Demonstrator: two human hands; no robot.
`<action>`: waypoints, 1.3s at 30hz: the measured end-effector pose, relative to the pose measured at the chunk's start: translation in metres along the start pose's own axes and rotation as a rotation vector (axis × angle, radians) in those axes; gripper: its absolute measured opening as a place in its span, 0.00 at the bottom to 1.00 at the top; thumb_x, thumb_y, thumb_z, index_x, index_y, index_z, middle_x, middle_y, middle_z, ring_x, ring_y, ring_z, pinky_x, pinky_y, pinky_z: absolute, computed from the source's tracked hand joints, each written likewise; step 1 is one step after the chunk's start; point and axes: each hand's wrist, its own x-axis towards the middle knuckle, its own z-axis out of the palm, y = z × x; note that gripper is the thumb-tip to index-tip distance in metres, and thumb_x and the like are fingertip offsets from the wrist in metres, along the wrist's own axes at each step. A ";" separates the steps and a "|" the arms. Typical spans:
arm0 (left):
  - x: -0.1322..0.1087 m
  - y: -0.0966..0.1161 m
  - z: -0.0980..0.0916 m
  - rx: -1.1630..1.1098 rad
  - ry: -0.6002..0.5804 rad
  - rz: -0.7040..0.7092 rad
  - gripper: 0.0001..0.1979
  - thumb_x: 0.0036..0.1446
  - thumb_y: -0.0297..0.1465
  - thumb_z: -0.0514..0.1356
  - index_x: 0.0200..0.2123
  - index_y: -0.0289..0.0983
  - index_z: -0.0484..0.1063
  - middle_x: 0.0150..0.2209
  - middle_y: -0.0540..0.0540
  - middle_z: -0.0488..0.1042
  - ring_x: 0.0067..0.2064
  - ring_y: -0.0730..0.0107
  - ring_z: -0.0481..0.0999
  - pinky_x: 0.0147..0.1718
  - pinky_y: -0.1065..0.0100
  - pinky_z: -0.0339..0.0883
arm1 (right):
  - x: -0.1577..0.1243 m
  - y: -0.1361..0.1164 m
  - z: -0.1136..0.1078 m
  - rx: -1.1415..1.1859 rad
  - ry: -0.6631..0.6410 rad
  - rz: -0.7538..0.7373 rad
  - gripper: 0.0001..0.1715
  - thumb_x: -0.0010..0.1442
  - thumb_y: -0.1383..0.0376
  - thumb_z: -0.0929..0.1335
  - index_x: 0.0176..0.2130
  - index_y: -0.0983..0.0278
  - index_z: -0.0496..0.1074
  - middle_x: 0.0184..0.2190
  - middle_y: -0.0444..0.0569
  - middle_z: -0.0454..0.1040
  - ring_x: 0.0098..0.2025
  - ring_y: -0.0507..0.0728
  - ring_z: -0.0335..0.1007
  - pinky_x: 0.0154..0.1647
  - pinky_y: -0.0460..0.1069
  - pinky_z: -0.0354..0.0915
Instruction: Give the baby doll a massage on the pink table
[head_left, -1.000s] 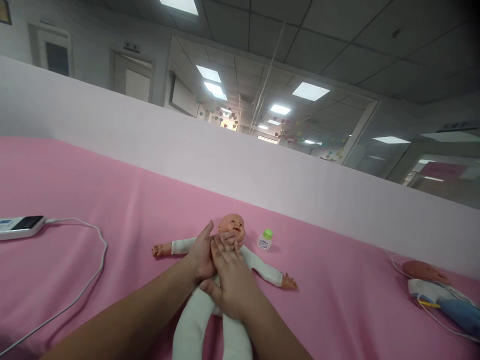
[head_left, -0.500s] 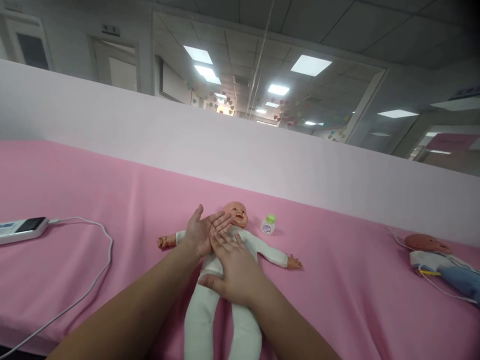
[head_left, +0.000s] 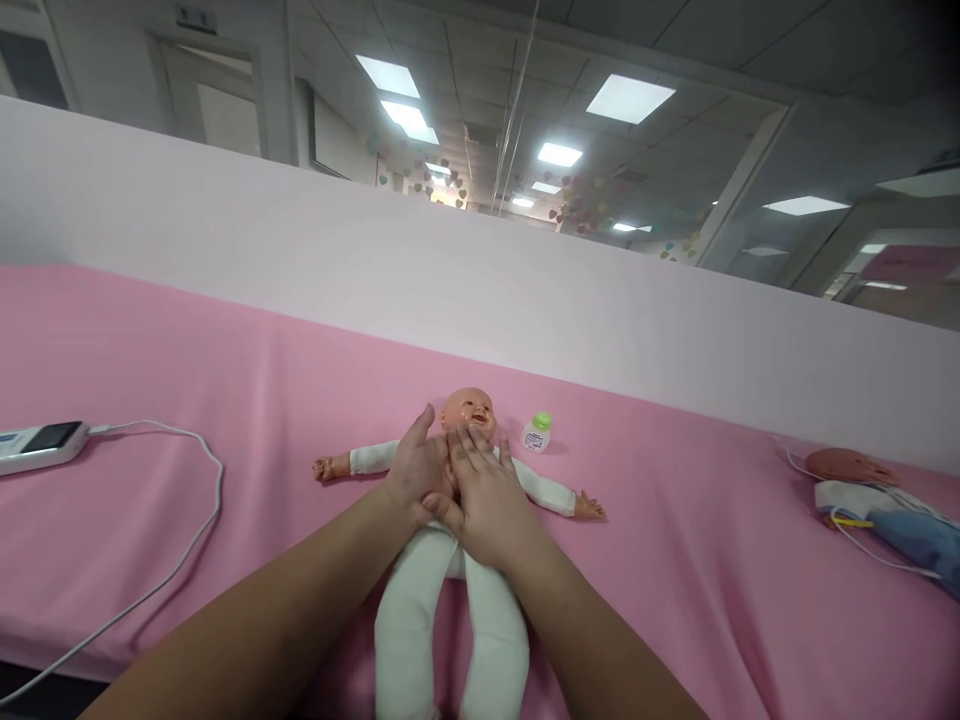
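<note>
A baby doll [head_left: 420, 585] in a white suit lies face up on the pink cover, arms spread wide. Above its chest, my left hand [head_left: 420, 468] is turned palm up with the thumb apart. My right hand [head_left: 487, 500] lies flat, palm down, across the left palm and fingers, its own fingers stretched out. Neither hand grips anything. The hands hide the doll's chest and part of its chin. Just right of the doll's head stands a small clear bottle [head_left: 536, 437] with a green cap.
On the left of the pink cover [head_left: 660, 580] lies a white handheld device [head_left: 41, 447] with a dark screen and a white cable [head_left: 214, 500]. A second doll [head_left: 892, 520] in blue and white, with thin tubes, lies far right. A white partition [head_left: 450, 275] borders the back.
My right hand has slid up along the left palm, its fingers now nearer the doll's chin. The left fingers are now mostly covered. The view has tilted slightly.
</note>
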 end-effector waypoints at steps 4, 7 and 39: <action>0.005 0.017 -0.014 0.005 0.126 0.129 0.40 0.69 0.54 0.49 0.66 0.24 0.62 0.57 0.24 0.74 0.60 0.46 0.76 0.61 0.52 0.70 | -0.002 -0.001 0.003 -0.004 -0.011 0.019 0.50 0.70 0.38 0.58 0.76 0.65 0.49 0.76 0.56 0.48 0.79 0.69 0.37 0.76 0.71 0.26; 0.006 0.029 -0.020 0.008 0.204 0.202 0.42 0.69 0.54 0.50 0.68 0.22 0.57 0.59 0.23 0.72 0.60 0.47 0.76 0.57 0.55 0.73 | -0.005 -0.008 0.000 0.050 -0.060 -0.057 0.50 0.70 0.38 0.59 0.76 0.65 0.47 0.76 0.55 0.50 0.78 0.67 0.39 0.77 0.69 0.28; 0.031 0.008 -0.053 0.689 0.277 0.393 0.26 0.65 0.50 0.59 0.52 0.34 0.76 0.60 0.35 0.76 0.64 0.53 0.72 0.63 0.57 0.64 | -0.001 0.023 -0.023 0.085 -0.093 0.020 0.26 0.72 0.60 0.62 0.64 0.63 0.72 0.62 0.53 0.76 0.63 0.63 0.72 0.65 0.58 0.65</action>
